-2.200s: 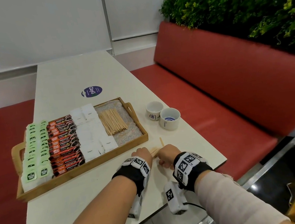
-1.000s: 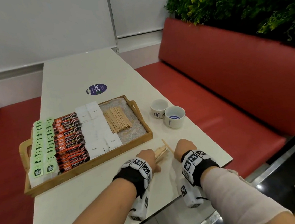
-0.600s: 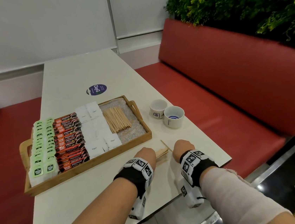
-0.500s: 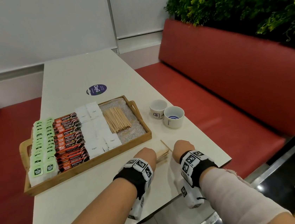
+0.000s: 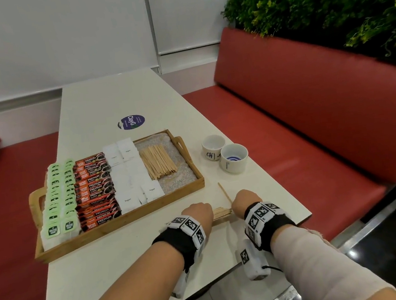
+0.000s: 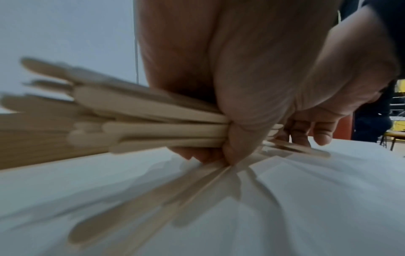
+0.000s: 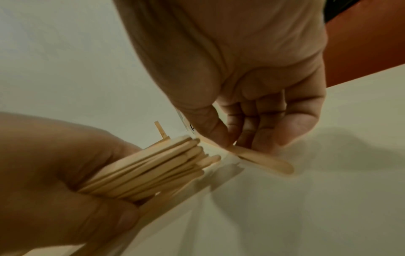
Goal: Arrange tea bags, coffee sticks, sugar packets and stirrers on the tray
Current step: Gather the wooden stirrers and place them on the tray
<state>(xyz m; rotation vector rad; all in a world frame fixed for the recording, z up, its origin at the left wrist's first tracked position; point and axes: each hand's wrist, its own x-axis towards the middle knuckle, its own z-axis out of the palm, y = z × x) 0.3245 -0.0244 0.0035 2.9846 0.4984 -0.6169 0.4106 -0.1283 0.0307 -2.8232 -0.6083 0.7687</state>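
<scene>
Two hands are working the last loose stirrers at the near edge of the tabletop. My left hand is closing its grip around a bundle of stirrers, fingers curled tight, the rounded ends fanning out on both sides of the fist. My right hand is pinching a single stirrer between thumb and fingertips, its flat end lying low against the surface just beside the bundle. One more stirrer is lying loose on the tabletop between my hands and the tray.

The step in hand, as I judge it, is gathering the stray stirrers into one bundle before carrying them over. The next move is calling for the single stick to be slid in parallel with the rest, the loose one picked up, and the ends tapped level so nothing slips out.

The wooden tray is standing just beyond my hands, already carrying green tea bags at its left, coffee sticks beside them, white sugar packets next, and a pile of stirrers on the patterned liner at its right. Two small ceramic cups are standing off the tray's right end. A round sticker is showing farther up the pale tabletop. Red bench seating is running along both sides, with green foliage above the right backrest and a white wall behind.
</scene>
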